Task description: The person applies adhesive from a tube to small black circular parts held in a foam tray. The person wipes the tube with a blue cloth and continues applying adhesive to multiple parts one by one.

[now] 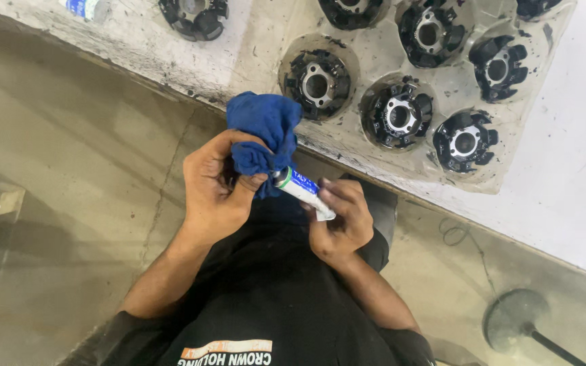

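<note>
**Cloth and tube in my hands at the worktop's near edge**

My black shirt (272,305) fills the bottom of the view, with both forearms coming up from it. My left hand (217,186) is closed around a bunched blue cloth (264,132), thumb and fingers pinching its lower folds while the rest puffs out above my knuckles. My right hand (344,217) is curled shut on a small white and blue tube (302,190), holding its flat crimped end; the tube slants up to the left, and its nozzle end touches the cloth just beside my left thumb. Both hands sit over the grey floor (83,176), just short of the worktop's near edge. Beyond them, on the stained white worktop (571,169), a clear moulded tray (456,88) holds black round parts with metal centres, one per pocket; the nearest (317,83) lies just past the cloth. Another such part (193,16) lies loose near the worktop's far edge, left of the tray
</note>
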A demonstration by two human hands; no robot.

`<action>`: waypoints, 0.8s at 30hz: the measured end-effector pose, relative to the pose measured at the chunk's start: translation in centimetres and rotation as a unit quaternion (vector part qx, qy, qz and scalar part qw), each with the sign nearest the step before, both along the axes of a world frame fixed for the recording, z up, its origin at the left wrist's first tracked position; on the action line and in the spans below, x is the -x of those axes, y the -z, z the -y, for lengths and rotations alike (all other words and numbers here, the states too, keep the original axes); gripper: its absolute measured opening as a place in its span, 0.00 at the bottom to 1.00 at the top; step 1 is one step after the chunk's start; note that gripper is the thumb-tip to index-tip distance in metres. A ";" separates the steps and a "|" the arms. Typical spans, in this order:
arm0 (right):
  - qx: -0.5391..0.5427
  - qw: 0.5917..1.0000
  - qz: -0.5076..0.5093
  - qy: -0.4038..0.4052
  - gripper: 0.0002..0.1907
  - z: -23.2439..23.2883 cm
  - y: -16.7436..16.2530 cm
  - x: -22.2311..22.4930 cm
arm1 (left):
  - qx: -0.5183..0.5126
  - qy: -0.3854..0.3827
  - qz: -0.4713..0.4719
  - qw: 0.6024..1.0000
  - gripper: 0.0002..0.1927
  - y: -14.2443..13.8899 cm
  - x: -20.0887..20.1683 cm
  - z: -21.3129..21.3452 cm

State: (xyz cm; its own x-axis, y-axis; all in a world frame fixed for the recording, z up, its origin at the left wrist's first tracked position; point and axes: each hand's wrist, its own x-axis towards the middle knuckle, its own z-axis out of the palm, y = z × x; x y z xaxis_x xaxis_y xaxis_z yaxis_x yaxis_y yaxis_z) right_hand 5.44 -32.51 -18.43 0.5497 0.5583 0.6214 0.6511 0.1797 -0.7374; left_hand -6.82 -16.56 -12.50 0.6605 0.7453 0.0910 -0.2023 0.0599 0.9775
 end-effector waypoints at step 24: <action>-0.042 0.977 0.203 -0.045 0.12 -1.6 -0.8 -1.0 | -0.083 -0.071 -0.128 0.986 0.07 0.2 1.5 -1.6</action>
State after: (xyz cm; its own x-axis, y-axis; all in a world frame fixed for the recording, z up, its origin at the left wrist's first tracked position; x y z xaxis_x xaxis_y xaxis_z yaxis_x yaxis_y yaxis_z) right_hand 6.49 -30.92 -17.59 0.1995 0.5315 0.8232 0.8651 0.2990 -0.4027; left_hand -8.32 -14.95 -12.68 0.5673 0.8210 0.0643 0.0568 -0.1170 0.9915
